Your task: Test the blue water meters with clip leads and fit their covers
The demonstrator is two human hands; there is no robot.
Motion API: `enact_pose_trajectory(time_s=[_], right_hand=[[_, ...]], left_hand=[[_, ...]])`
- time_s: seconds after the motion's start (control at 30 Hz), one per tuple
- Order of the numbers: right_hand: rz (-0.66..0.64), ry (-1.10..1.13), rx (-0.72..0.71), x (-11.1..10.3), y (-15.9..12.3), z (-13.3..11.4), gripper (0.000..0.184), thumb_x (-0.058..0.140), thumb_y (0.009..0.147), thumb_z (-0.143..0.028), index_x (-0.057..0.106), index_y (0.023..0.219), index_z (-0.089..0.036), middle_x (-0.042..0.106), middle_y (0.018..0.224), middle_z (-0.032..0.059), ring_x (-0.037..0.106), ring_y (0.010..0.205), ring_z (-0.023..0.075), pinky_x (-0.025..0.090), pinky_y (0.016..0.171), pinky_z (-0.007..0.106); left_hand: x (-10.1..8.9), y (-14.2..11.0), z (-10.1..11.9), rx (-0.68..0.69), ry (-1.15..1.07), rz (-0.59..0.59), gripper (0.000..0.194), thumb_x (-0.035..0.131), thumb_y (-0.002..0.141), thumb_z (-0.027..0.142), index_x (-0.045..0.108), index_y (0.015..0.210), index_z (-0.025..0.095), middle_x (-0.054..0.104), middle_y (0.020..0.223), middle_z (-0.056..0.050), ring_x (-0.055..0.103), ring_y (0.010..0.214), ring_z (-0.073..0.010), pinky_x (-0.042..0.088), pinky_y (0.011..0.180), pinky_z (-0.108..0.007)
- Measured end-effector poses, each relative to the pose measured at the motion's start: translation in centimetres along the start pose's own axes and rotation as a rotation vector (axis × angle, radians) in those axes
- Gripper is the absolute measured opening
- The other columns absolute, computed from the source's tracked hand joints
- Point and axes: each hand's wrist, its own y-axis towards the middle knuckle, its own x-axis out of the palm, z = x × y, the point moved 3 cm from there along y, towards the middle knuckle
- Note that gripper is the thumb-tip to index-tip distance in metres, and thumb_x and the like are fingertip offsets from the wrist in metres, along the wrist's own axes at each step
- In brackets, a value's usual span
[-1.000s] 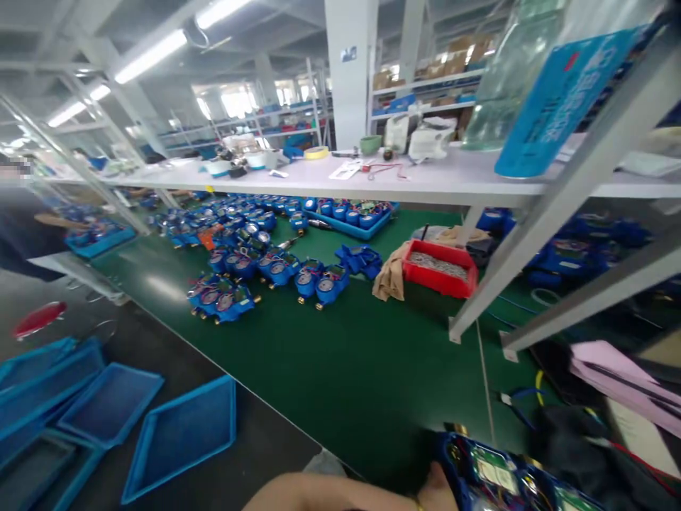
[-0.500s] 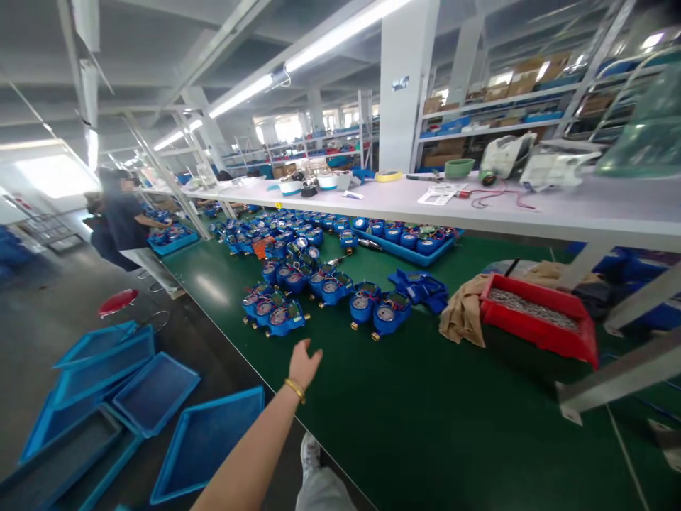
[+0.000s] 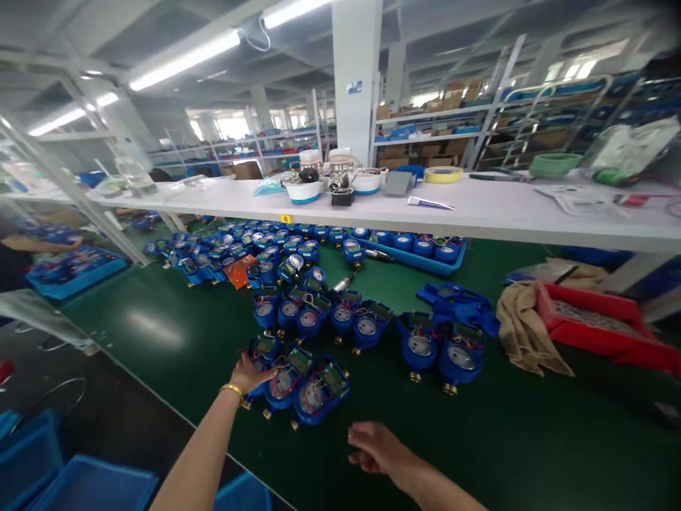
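My left hand (image 3: 247,376) reaches over the leftmost blue water meter (image 3: 262,346) of a front row of three, with thumb and fingers spanning its body. Beside that meter stand a middle water meter (image 3: 284,383) and a right-hand water meter (image 3: 322,392), both with brass ends, small displays and red wires showing. My right hand (image 3: 375,448) hovers to the right of this row, fingers loosely bent and apart, with no object visible in it. Another pair of water meters (image 3: 462,358) sits farther right, and several more stand behind.
The green bench (image 3: 415,440) carries a red bin of small metal parts (image 3: 553,333), a tan cloth (image 3: 524,323), blue plastic pieces (image 3: 457,304) and a screwdriver-like tool (image 3: 343,284). A white shelf (image 3: 383,213) crosses above. Blue trays (image 3: 90,486) lie on the floor at left.
My view has turned left and closer to the bench. My left hand has gone from empty reaching to the leftmost front meter. My right hand has come into view.
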Motion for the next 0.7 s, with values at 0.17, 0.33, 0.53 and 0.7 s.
enact_pose_trajectory(time_s=[0.17, 0.33, 0.53, 0.7], right_hand=[[0.145, 0.065, 0.001, 4.2, 6.0, -1.6, 0.033, 0.058, 0.094, -0.032, 0.054, 0.121, -0.014, 0.059, 0.112, 0.0077, 0.061, 0.092, 0.0181, 0.054, 0.080, 0.036], [0.152, 0.070, -0.027, 5.0, 7.5, -1.3, 0.033, 0.058, 0.094, -0.032, 0.053, 0.121, -0.014, 0.060, 0.108, 0.0069, 0.062, 0.089, 0.0171, 0.054, 0.078, 0.035], [0.116, 0.072, -0.079, 4.1, 7.1, -0.6, 0.029, 0.060, 0.092, -0.026, 0.055, 0.118, -0.014, 0.061, 0.103, 0.0055, 0.062, 0.087, 0.0164, 0.054, 0.078, 0.034], [0.096, 0.111, -0.104, 2.6, 5.4, 1.4, 0.027, 0.060, 0.092, -0.025, 0.056, 0.116, -0.014, 0.061, 0.098, 0.0040, 0.061, 0.081, 0.0147, 0.053, 0.074, 0.032]], left_hand=[[-0.4, 3.6, -1.8, 0.049, -0.016, -0.273, 0.029, 0.064, 0.092, 0.034, 0.058, 0.113, 0.014, 0.060, 0.113, -0.009, 0.061, 0.098, -0.0252, 0.052, 0.085, -0.045], [-0.5, 4.7, -3.1, 0.106, -0.139, -0.449, 0.026, 0.062, 0.093, 0.032, 0.060, 0.112, 0.014, 0.064, 0.107, -0.007, 0.064, 0.094, -0.0236, 0.053, 0.085, -0.044], [0.5, 4.8, -3.5, 0.137, -0.172, -0.461, 0.027, 0.066, 0.091, 0.031, 0.060, 0.110, 0.014, 0.064, 0.109, -0.008, 0.061, 0.102, -0.0259, 0.049, 0.092, -0.048], [1.8, 3.0, -2.6, 0.172, -0.188, -0.503, 0.029, 0.067, 0.089, 0.033, 0.061, 0.109, 0.013, 0.065, 0.104, -0.007, 0.063, 0.096, -0.0250, 0.050, 0.090, -0.047]])
